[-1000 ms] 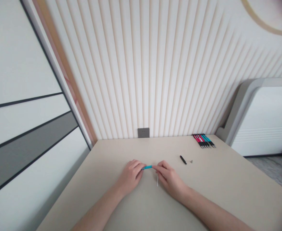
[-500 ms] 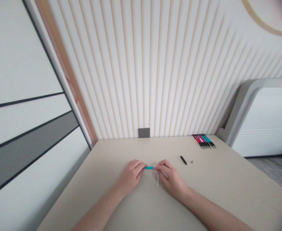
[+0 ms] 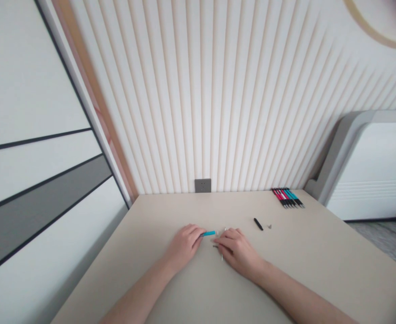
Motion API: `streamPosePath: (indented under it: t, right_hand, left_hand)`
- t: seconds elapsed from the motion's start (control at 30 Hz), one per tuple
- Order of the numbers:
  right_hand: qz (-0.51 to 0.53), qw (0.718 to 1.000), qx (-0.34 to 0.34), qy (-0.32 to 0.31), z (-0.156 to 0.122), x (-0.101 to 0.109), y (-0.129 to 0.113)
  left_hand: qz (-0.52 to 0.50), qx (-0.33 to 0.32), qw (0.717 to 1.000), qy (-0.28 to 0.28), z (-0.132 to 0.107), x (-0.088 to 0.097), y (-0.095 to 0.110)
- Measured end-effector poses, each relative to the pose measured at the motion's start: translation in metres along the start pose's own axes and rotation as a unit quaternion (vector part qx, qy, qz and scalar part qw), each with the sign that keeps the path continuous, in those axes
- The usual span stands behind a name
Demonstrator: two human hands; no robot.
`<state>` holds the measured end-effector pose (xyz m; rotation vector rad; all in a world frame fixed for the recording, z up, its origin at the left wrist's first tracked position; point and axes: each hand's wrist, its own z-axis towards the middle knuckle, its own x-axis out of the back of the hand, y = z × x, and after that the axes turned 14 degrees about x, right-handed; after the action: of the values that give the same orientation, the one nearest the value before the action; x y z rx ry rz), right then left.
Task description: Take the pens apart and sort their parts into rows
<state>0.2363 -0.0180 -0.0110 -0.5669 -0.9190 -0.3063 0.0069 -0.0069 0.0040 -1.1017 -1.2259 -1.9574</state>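
My left hand [image 3: 185,245] is closed around one end of a blue pen barrel [image 3: 209,233], which points right, its free end tilted slightly up. Just right of the barrel, my right hand [image 3: 237,250] is low over the table with its fingers bent and the fingertips together. Whatever they pinch is too small to make out. A small dark piece [image 3: 215,246] shows at these fingertips, and a tiny pale piece [image 3: 217,232] is near the barrel's end. Under the right hand lies a thin white stick [image 3: 222,258], like a refill, mostly hidden.
A black pen part [image 3: 258,224] and a small greyish metal piece [image 3: 269,226] lie right of my hands. Several red, white and blue pens [image 3: 288,198] are lined up at the table's back right. A dark socket [image 3: 203,185] is on the ribbed wall behind.
My right hand has come away from the barrel's right end and dropped lower onto the table beside the small parts. The left hand keeps the barrel, now slightly tilted.
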Motion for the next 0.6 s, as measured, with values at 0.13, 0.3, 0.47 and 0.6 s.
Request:
streamPosePath:
  t: [0.13,0.3,0.47,0.6]
  right_hand:
    - [-0.027,0.999,-0.02,0.039,0.002,0.002,0.004]
    - [-0.06,0.996,-0.051,0.052,0.007,0.0,0.009]
    - [-0.069,0.993,-0.086,0.05,0.014,-0.007,0.012]
    - [-0.046,0.993,-0.091,0.06,0.017,-0.008,0.014]
  left_hand:
    - [0.013,0.0,1.0,-0.009,0.0,0.0,-0.001]
    - [0.018,-0.01,1.0,-0.009,0.001,0.001,0.001]
    - [-0.004,-0.007,1.0,-0.014,0.0,-0.003,-0.002]
    - [-0.017,0.004,1.0,-0.005,0.001,-0.007,-0.006]
